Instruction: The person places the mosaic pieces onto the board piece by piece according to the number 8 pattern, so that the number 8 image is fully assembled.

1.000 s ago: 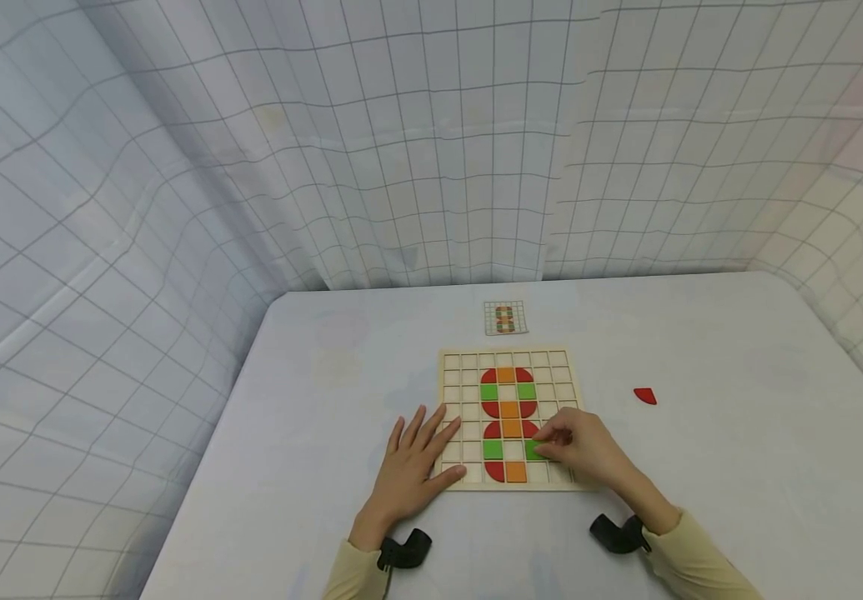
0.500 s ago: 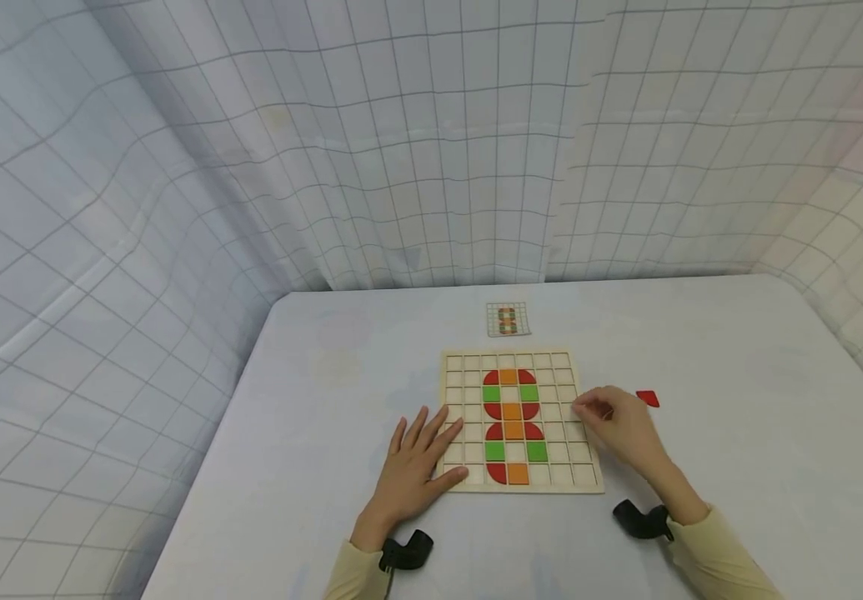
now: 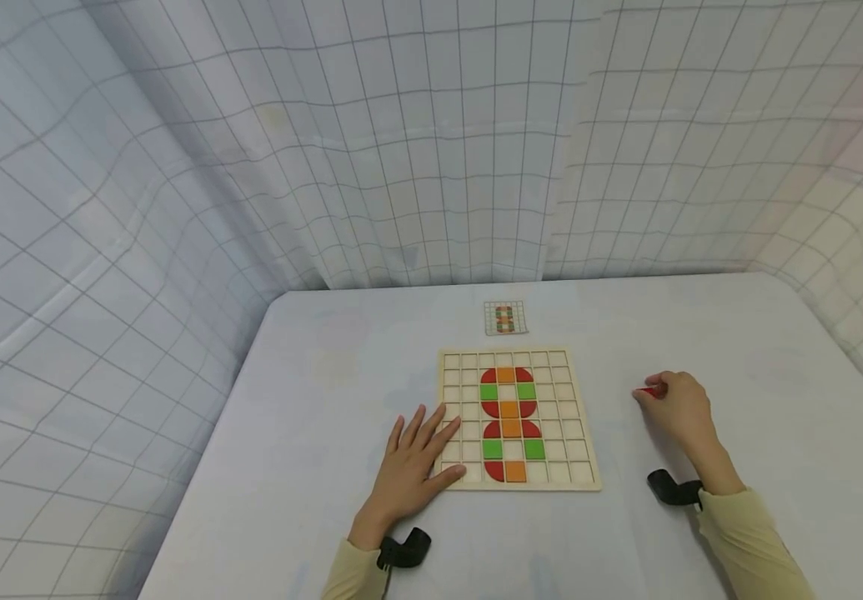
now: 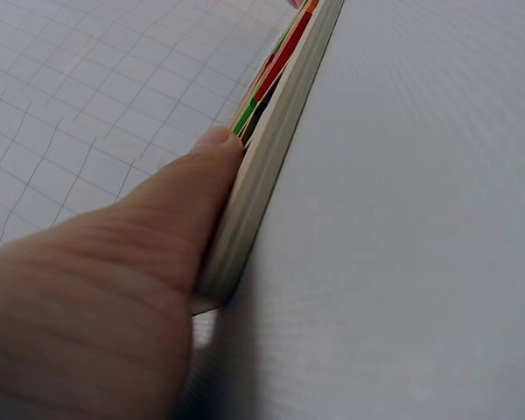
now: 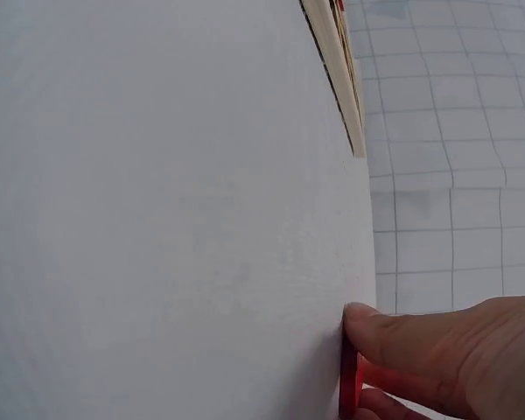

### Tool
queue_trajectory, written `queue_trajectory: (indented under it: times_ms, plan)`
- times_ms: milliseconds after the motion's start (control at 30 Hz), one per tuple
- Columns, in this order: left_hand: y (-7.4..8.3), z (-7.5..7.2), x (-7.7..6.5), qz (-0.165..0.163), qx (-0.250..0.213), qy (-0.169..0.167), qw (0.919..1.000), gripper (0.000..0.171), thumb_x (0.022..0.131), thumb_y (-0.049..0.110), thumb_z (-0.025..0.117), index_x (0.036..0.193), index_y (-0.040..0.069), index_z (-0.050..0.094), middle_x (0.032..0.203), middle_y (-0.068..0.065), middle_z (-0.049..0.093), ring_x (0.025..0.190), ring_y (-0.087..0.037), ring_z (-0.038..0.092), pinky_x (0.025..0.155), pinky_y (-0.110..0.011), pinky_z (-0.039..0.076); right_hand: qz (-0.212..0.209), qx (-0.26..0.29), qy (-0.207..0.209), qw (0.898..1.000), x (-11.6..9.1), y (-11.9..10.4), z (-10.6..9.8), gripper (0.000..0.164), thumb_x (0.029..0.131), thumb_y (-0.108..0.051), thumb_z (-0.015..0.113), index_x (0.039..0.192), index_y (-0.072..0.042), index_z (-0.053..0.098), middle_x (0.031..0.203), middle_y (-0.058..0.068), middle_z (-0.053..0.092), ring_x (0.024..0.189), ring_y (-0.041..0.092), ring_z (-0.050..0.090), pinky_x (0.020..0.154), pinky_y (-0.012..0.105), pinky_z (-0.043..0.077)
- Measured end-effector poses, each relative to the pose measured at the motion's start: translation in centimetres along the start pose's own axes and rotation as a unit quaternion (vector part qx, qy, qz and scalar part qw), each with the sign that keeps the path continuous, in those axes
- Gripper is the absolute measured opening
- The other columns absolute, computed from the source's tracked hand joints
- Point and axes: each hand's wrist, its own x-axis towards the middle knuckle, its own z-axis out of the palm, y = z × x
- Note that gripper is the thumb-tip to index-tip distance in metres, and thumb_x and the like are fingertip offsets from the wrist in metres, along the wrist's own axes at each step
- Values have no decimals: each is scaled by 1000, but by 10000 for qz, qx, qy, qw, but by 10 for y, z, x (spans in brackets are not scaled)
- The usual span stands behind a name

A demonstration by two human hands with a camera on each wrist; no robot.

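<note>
My left hand (image 3: pixel 410 467) lies with straight, spread fingers on the lower left corner of a wooden grid board (image 3: pixel 572 418). In the left wrist view the thumb (image 4: pixel 179 192) rests along the board's edge. Red quarter-round tiles (image 3: pixel 494 472), orange squares (image 3: pixel 515 472) and green squares (image 3: pixel 534 449) fill cells in the board's middle columns. Right of the board, my right hand (image 3: pixel 680 410) pinches a red quarter-round tile (image 3: pixel 652 391) between thumb and fingers. The right wrist view shows this tile held close to the table surface, partly hidden by the fingers.
A small pattern card (image 3: pixel 505 318) with a printed grid and a coloured figure lies behind the board. White cloth covers the table (image 3: pixel 311 375). Grid-patterned curtains (image 3: pixel 431 167) hang at the back and sides. A black camera is strapped to each wrist.
My right hand has moved from the green tile on the board rightward to the loose red tile and now grips it. The left hand keeps its place on the board.
</note>
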Motion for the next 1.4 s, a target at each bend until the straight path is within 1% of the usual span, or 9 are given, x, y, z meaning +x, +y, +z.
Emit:
queue_trajectory:
  times_ms: [133,367,633,733,833,1000,1067,1200,1400]
  plan:
    - [0,-1,1,-31,-13,-6,10000,67,91,50,55,148,19,37,154,-5,25,141,-33,14,110,-54,4,-87,197,-119,9997,1,1,2,17,81,-8,74,89,7,69,77,14,63,72,30,58,59,38,45]
    - [0,-2,1,79,112,161,9998,67,90,48,58,146,17,41,152,-8,31,140,-36,19,108,-57,9,-269,609,-549,9963,-10,-10,8,24,75,-4,79,95,2,66,78,7,63,73,24,59,62,34,46]
    - [1,0,1,84,101,180,9998,67,91,50,56,146,16,41,152,-8,30,139,-37,19,108,-58,9,-379,1292,-437,9899,-23,-23,17,19,72,1,80,87,-1,69,77,5,67,66,17,63,58,21,49]
    - [1,0,1,92,108,171,9998,66,91,49,56,146,16,41,152,-8,30,139,-37,18,108,-58,9,-246,1657,-714,9833,-27,-30,18,19,75,1,78,92,-1,71,83,7,69,67,16,64,58,21,50]
    - [0,-1,1,107,100,197,9997,66,91,49,57,146,16,41,152,-8,31,139,-37,19,108,-58,10,-172,2027,-1252,9710,-31,-40,20,18,79,-3,76,97,-2,72,87,5,70,70,15,65,58,22,49]
    - [0,-1,1,100,84,194,9997,67,90,50,57,146,16,41,152,-8,31,140,-36,18,108,-58,9,-698,2355,-2204,9440,-40,-60,28,17,80,-7,77,95,-3,72,82,1,69,69,16,63,59,24,50]
    - [0,0,1,62,83,145,9998,67,91,51,55,147,17,40,153,-7,29,140,-35,17,108,-57,8,-906,2307,-2440,9376,-44,-68,34,15,78,-11,78,91,-6,72,78,-2,67,67,14,61,58,24,51]
    - [0,1,1,-10,74,70,9999,67,91,51,54,148,19,38,154,-5,27,141,-33,15,110,-55,6,-1116,2121,-2617,9349,-51,-80,46,13,76,-17,82,82,-13,72,71,-8,64,61,10,59,55,24,49]
    - [0,2,0,-60,108,2,9999,67,92,52,53,149,21,36,155,-3,25,142,-31,13,110,-53,5,-1304,2035,-2569,9357,-54,-85,57,11,74,-18,83,78,-14,72,69,-10,64,56,8,57,51,24,48]
